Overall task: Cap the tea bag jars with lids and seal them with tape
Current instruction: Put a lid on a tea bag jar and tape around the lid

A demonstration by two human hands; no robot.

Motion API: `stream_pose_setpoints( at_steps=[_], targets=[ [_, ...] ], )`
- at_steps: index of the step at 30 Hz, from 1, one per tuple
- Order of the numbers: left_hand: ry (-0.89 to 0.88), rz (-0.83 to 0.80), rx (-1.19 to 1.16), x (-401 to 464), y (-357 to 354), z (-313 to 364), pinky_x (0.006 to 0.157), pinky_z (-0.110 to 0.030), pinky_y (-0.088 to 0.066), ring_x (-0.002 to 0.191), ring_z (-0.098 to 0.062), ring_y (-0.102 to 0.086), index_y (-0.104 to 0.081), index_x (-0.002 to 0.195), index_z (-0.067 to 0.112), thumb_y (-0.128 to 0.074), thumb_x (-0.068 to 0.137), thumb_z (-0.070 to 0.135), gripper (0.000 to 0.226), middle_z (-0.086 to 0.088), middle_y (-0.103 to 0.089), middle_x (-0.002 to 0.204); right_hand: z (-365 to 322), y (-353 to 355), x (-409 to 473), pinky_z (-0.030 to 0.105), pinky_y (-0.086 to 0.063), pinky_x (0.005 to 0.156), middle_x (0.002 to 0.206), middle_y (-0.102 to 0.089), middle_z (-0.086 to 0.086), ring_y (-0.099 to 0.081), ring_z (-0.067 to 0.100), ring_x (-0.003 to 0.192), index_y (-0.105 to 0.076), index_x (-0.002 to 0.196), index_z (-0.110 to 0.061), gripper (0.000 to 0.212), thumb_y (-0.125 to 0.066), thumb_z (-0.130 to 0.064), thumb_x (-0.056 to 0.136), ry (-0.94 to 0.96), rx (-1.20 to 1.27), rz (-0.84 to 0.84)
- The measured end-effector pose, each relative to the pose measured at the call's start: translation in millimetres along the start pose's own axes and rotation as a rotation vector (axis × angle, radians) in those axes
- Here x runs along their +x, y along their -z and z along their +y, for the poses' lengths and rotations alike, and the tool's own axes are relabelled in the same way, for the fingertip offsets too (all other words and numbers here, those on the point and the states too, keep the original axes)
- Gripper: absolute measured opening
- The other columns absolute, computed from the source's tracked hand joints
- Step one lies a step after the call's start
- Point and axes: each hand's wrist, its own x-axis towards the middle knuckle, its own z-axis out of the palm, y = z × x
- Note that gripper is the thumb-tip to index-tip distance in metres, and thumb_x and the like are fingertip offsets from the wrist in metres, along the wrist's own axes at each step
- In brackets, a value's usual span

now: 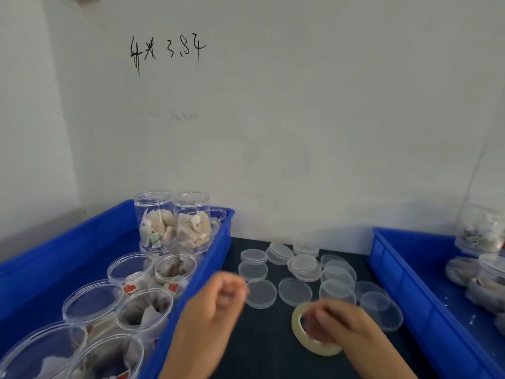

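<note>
Right hand (336, 321) grips the light, stiff tape roll (314, 343) by its rim; left hand (218, 299) curled, blurred, apparently empty.

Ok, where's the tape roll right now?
The tape roll is low and right of centre in the head view, on the dark mat, in the right hand's grip, just below the loose lids.

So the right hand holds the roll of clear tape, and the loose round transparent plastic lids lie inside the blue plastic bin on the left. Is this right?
Not quite. The right hand does hold the roll of clear tape, but the loose round transparent plastic lids lie on the dark table mat between the two bins, not inside the left blue plastic bin. The head view shows it.
</note>
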Motion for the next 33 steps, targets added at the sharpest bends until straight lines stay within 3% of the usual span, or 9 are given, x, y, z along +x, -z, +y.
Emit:
stream_pose_setpoints(
  at_steps=[1,4,8,14,20,23,26,30,33],
  targets=[
    [0.073,0.101,-0.154,9.0,16.1,-4.9,0.070,-0.011,-0.044,0.087,0.003,-0.062,-0.059,0.095,0.034,-0.058,0.092,0.030,0.006,0.022,-0.066,0.093,-23.3,-17.0,16.3,0.026,-0.054,0.072,0.081,-0.072,0.006,-0.069,0.012,0.077,-0.071,0.086,-0.013,0.025,-0.049,-0.005,0.097,0.013,-0.013,0.013],
    [0.237,0.539,-0.128,59.2,11.4,-15.6,0.068,-0.019,-0.040,0.090,-0.005,-0.057,-0.054,0.107,0.027,-0.062,0.091,0.018,0.020,0.011,-0.059,0.109,-50.8,-62.9,89.8,0.031,-0.053,0.076,0.087,-0.070,0.005,-0.066,0.015,0.083,-0.067,0.090,-0.013,0.026,-0.045,-0.004,0.098,0.091,0.043,0.002],
    [0.337,0.766,-0.046,94.2,-5.3,-35.1,0.088,-0.043,-0.049,0.113,-0.031,-0.052,-0.046,0.128,0.006,-0.074,0.082,0.013,0.054,-0.015,-0.053,0.126,-59.1,-126.4,169.7,0.029,-0.050,0.080,0.104,-0.062,0.004,-0.060,0.017,0.094,-0.058,0.115,-0.008,0.024,-0.049,-0.002,0.094,0.093,0.119,-0.065],
    [0.434,0.785,-0.025,120.9,-11.8,-53.6,0.101,-0.047,-0.036,0.126,-0.040,-0.039,-0.037,0.136,-0.003,-0.071,0.081,0.007,0.066,-0.028,-0.038,0.140,-57.6,-173.0,227.6,0.036,-0.047,0.102,0.140,-0.040,0.013,-0.048,0.024,0.124,-0.032,0.142,-0.011,0.063,-0.065,-0.004,0.088,0.136,0.246,-0.046],
    [0.486,0.735,0.064,138.8,-5.0,-69.8,0.107,-0.052,-0.031,0.131,-0.042,-0.037,-0.028,0.142,0.002,-0.063,0.091,0.018,0.064,-0.026,-0.033,0.145,-56.1,-178.8,248.4,0.030,-0.039,0.106,0.144,-0.033,0.011,-0.041,0.025,0.130,-0.012,0.150,-0.018,0.093,-0.075,-0.007,0.082,0.180,0.203,-0.119],
    [0.508,0.709,0.092,141.2,-4.7,-77.0,0.107,-0.054,-0.026,0.133,-0.042,-0.037,-0.027,0.143,0.005,-0.058,0.093,0.020,0.061,-0.024,-0.035,0.147,-51.6,-184.7,253.3,0.037,-0.042,0.107,0.146,-0.034,0.013,-0.043,0.027,0.130,-0.008,0.149,-0.020,0.102,-0.081,-0.014,0.078,0.165,0.220,-0.167],
    [0.515,0.665,0.118,140.9,-5.0,-80.3,0.106,-0.057,-0.025,0.132,-0.043,-0.038,-0.026,0.144,0.005,-0.058,0.093,0.020,0.062,-0.024,-0.037,0.145,-47.4,-187.8,253.6,0.034,-0.044,0.102,0.145,-0.035,0.011,-0.044,0.026,0.129,-0.012,0.148,-0.021,0.102,-0.083,-0.021,0.075,0.138,0.234,-0.152],
    [0.453,0.656,0.217,135.4,-6.2,-72.1,0.106,-0.057,-0.026,0.132,-0.042,-0.038,-0.029,0.144,0.003,-0.059,0.093,0.015,0.060,-0.026,-0.039,0.144,-48.4,-177.1,243.5,0.006,-0.046,0.075,0.132,-0.044,0.005,-0.050,0.017,0.113,-0.024,0.141,-0.019,0.089,-0.083,-0.020,0.074,0.176,0.225,-0.097],
    [0.263,0.643,0.282,127.8,-11.3,-57.7,0.103,-0.053,-0.035,0.127,-0.043,-0.041,-0.030,0.144,0.001,-0.063,0.090,0.010,0.064,-0.030,-0.038,0.140,-51.0,-159.3,224.6,0.011,-0.050,0.072,0.126,-0.050,0.013,-0.056,0.019,0.104,-0.029,0.129,-0.019,0.074,-0.080,-0.012,0.077,0.202,0.327,-0.056]
  ],
)
